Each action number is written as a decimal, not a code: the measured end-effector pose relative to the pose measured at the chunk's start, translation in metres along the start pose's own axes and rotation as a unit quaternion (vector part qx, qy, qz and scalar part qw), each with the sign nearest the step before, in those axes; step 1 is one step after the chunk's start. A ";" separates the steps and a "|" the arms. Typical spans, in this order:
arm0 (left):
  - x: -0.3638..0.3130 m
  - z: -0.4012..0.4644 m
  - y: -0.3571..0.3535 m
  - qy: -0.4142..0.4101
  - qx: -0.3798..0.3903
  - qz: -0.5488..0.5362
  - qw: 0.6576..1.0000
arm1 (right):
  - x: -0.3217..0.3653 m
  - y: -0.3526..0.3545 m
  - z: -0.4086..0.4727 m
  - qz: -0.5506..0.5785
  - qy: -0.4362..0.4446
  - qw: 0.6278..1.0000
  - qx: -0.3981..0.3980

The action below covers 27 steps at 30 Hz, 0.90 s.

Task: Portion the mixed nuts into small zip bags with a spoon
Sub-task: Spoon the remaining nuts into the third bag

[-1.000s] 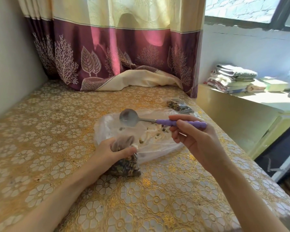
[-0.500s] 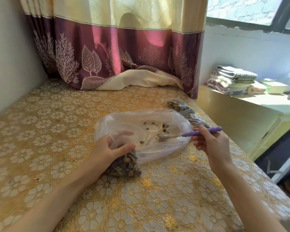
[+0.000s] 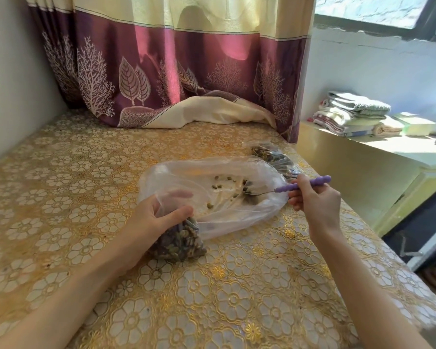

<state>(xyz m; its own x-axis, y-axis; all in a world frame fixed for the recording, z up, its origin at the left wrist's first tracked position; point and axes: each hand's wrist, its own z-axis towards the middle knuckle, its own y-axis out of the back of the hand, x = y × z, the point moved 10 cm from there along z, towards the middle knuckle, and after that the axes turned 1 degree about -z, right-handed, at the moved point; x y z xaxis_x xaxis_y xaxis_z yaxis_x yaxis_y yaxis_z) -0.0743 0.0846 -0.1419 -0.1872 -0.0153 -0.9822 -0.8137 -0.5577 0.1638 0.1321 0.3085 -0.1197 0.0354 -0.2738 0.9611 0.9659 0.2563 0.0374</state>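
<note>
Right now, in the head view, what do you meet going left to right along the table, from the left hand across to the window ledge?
Left hand gripping the small zip bag of nuts → big clear bag → spoon → right hand → folded towels.

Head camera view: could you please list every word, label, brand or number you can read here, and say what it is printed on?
None: no readable text shows anywhere.
Small clear zip bag of nuts: no print visible.
Large clear plastic bag: plain.
Purple-handled metal spoon: no marking visible.
Gold floral tablecloth and maroon leaf-patterned curtain: patterns only.
</note>
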 end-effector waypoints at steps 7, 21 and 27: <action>0.002 0.001 0.001 0.005 0.004 0.007 1.000 | -0.010 -0.011 0.002 0.021 -0.018 1.000 0.010; 0.002 0.004 0.002 -0.002 0.009 0.013 1.000 | -0.031 -0.011 0.002 0.090 -0.057 0.994 -0.039; 0.001 0.006 0.002 -0.011 0.016 0.008 1.000 | -0.031 -0.018 0.000 0.095 -0.069 0.993 -0.012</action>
<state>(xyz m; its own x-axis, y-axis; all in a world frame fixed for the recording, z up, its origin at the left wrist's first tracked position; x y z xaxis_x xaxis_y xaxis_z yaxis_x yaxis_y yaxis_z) -0.0789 0.0883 -0.1423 -0.2124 -0.0061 -0.9772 -0.8272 -0.5313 0.1831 0.1133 0.3119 -0.1503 0.1848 -0.0928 0.9784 0.9510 0.2680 -0.1542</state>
